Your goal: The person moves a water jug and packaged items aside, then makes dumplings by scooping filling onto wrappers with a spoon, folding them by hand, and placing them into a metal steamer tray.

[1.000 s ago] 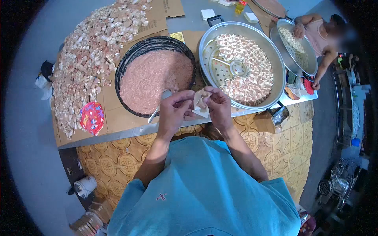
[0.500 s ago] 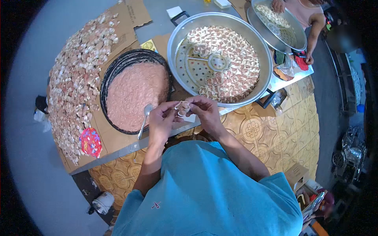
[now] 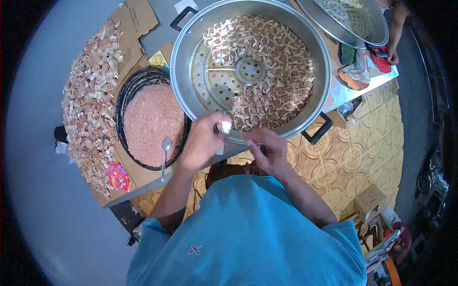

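My left hand (image 3: pixel 202 143) is closed on a small dumpling (image 3: pixel 224 126) with a pale wrapper, at the near left rim of a big metal steamer pot (image 3: pixel 179 95). My right hand (image 3: pixel 272 151), slightly blurred, is at the pot's near edge with thumb and forefinger apart and nothing seen between them. Rows of open-topped dumplings (image 3: pixel 281 52) with meat showing cover much of the perforated steamer tray (image 3: pixel 202 90). Left of the pot is a black bowl (image 3: pixel 129 83) of pink minced meat (image 3: pixel 152 119). A metal spoon (image 3: pixel 165 150) rests against its near edge.
Many loose dumplings (image 3: pixel 90 95) lie heaped on cardboard (image 3: pixel 138 16) at the left, by a red patterned piece (image 3: pixel 117 176). At the upper right a person's arm (image 3: pixel 396 28) reaches beside a second steamer (image 3: pixel 329 28). Cloths (image 3: pixel 355 71) lie near it.
My hands have parted; the left one carries the dumpling to the pot's rim, while the right has let go and moved right. The view has shifted, and the other person's hand has left the second steamer.
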A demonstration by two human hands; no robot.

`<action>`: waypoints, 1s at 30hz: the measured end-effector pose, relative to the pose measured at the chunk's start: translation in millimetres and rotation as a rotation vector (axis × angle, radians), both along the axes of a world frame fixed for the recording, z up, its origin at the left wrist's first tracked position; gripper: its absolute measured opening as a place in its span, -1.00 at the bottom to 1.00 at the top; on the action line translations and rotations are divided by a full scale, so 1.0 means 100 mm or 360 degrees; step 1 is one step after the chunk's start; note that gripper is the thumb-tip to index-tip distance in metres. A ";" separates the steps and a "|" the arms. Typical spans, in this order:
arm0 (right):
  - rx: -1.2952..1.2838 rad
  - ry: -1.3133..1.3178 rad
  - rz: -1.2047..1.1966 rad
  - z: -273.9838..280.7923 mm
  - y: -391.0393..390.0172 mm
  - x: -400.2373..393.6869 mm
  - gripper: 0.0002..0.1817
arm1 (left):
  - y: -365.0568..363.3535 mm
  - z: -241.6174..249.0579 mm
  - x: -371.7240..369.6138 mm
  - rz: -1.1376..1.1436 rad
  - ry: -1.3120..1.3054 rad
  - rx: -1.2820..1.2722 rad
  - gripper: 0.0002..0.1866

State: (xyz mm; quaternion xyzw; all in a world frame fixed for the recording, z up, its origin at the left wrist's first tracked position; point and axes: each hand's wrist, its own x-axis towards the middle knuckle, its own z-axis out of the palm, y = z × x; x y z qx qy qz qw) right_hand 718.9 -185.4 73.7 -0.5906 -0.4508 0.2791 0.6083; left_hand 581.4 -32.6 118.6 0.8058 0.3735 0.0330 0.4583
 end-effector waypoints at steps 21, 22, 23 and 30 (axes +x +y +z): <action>-0.0042 -0.0304 -0.0277 -0.10 0.14 -0.09 -0.86 | 0.74 0.12 -1.00 0.0417 0.0405 0.0505 -0.81; -0.0009 -0.0338 -0.0295 -0.07 0.16 -0.15 -0.85 | 0.69 0.11 -1.33 0.0453 0.0673 0.0440 -0.83; 0.0094 -0.0403 -0.0285 -0.03 0.18 -0.25 -0.82 | 0.55 0.10 -1.61 0.0513 0.0843 0.0512 -0.82; -0.0249 -0.0389 0.0458 -0.12 0.39 -1.32 -0.87 | -0.20 -0.86 -2.92 0.0680 0.0506 0.0365 -0.77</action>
